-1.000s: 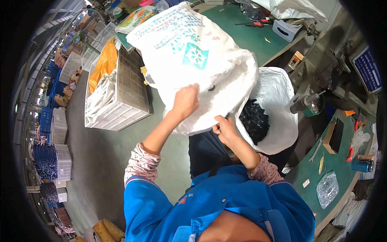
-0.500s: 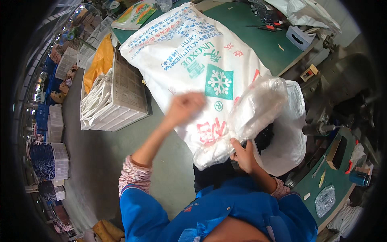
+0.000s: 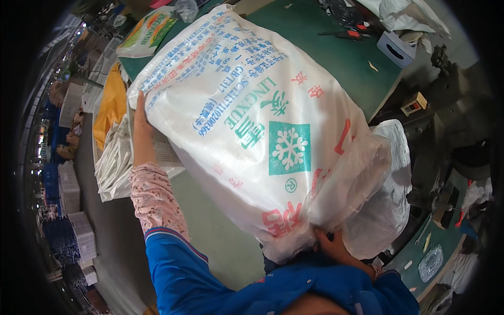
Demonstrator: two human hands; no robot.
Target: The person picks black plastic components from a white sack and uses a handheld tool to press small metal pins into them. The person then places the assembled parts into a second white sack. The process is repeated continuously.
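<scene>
A large full white woven sack [image 3: 231, 157], with coloured print and a green snowflake square, lies slanting from the green table down toward my lap. My left hand [image 3: 143, 131] grips its far left edge near the corner; one digit shows on top and the rest are hidden by the sack. At its near end, a clear plastic bag [image 3: 354, 178] lies bunched over the sack. My right hand [image 3: 332, 245] is closed on the gathered plastic there, with its fingertips partly hidden. Just beyond my right hand stands an open white sack [image 3: 391, 210].
At left, a white plastic crate [image 3: 165, 157] holds folded white sacks [image 3: 116, 157] and a yellow one. On the green table [image 3: 294, 26] are scissors [image 3: 349, 34] and a grey box [image 3: 396, 48]. Dark machinery [image 3: 446, 105] stands at right, beside a bench with small tools.
My left hand has moved from above the sack's middle up to its far left edge. The sack looks closer and shifted slightly; my right hand has stayed at the gathered plastic.
</scene>
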